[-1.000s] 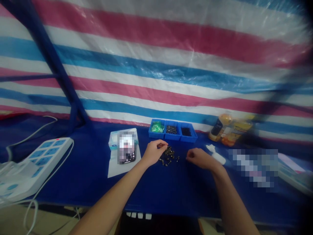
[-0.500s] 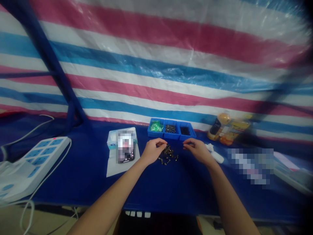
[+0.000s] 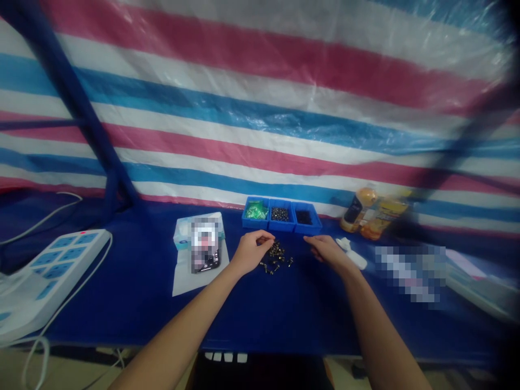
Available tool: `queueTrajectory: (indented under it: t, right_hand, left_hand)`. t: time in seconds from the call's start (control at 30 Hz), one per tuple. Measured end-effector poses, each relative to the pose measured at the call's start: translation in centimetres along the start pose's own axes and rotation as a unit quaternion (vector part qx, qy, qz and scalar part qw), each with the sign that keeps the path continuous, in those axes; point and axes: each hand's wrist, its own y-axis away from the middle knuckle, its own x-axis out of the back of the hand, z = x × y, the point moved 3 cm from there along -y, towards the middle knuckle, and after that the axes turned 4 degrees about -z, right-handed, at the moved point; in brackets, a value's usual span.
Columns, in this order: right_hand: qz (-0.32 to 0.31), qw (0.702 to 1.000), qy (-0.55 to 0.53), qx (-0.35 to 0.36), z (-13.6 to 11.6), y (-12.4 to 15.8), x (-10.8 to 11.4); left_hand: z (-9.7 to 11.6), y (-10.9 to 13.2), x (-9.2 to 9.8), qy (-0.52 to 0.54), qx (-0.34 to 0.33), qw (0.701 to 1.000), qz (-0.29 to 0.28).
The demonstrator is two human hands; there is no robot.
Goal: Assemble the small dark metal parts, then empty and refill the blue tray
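Between your hands, small metal parts: loose heap on the blue table, a few strays nearer you.
Left hand: thumb and forefinger brought together by the heap; can't tell whether you grip a part.
Right hand: forefinger stretched toward the heap, well apart from your left; can't tell if it holds anything.
Blue trays, beyond your hands: green packets, metallic bits, black bits; stock left in all three.
Heap's progress: probably partway; finished pieces too small to distinguish.
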Motion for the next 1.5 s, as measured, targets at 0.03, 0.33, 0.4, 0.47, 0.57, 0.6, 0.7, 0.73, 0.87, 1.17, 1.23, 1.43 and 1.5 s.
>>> queueTrajectory:
  t: [0.03, 0.33, 0.4, 0.47, 0.57, 0.6, 0.7, 0.73, 0.87, 1.17, 1.23, 1.43, 1.5]
  right_hand:
    - [0.012, 0.999, -0.036, -0.001, 0.0, -0.1, 0.1]
    - [0.158, 0.961, -0.21, 0.091, -1.6, -0.2, 0.8]
    - [0.122, 0.975, -0.15, 0.108, -1.9, 0.0, 0.0]
    - [0.036, 0.986, -0.086, 0.138, -2.4, 0.4, -1.6]
    - [-0.1, 0.978, -0.018, 0.183, -3.1, 1.2, -4.3]
    - [-0.122, 0.974, -0.006, 0.193, -3.3, 1.4, -5.0]
    - [-0.125, 0.969, 0.002, 0.211, -3.6, 1.7, -6.0]
    - [-0.121, 0.97, 0.001, 0.213, -3.6, 1.8, -6.1]
    - [-0.133, 0.969, 0.001, 0.206, -3.5, 1.8, -6.3]
    - [-0.1, 0.979, -0.085, 0.154, -2.0, 0.2, -5.6]
    - [-0.073, 0.987, -0.105, 0.098, -1.5, -0.1, -4.9]
    - [0.069, 0.968, -0.222, 0.094, -1.6, -0.4, -3.3]
    - [0.091, 0.962, -0.232, 0.115, -1.8, -0.5, -3.4]
  left_hand:
    - [0.0, 0.0, 0.0, -0.001, 0.0, 1.0, 0.001]
    - [0.2, -0.1, 0.0, -0.006, 0.003, 1.0, 0.001]
    - [0.2, 0.0, 0.0, -0.005, 0.0, 1.0, 0.0]
    - [0.2, 0.0, -0.1, -0.002, -0.008, 1.0, -0.006]
    - [0.1, 0.0, -0.3, 0.009, -0.02, 0.999, -0.025]
    - [0.1, 0.0, -0.3, 0.015, -0.022, 0.999, -0.031]
    - [0.1, 0.0, -0.4, 0.03, -0.025, 0.998, -0.04]
    - [0.1, 0.0, -0.4, 0.035, -0.024, 0.998, -0.041]
    - [0.0, 0.0, -0.5, 0.05, -0.026, 0.997, -0.048]
    - [0.1, -0.1, -0.1, 0.047, -0.009, 0.999, 0.015]
    - [0.0, -0.1, 0.2, 0.041, 0.004, 0.999, 0.036]
    - [-0.1, -0.3, 0.7, 0.013, 0.005, 0.998, 0.056]
    - [-0.1, -0.3, 0.8, 0.0, -0.001, 0.998, 0.057]
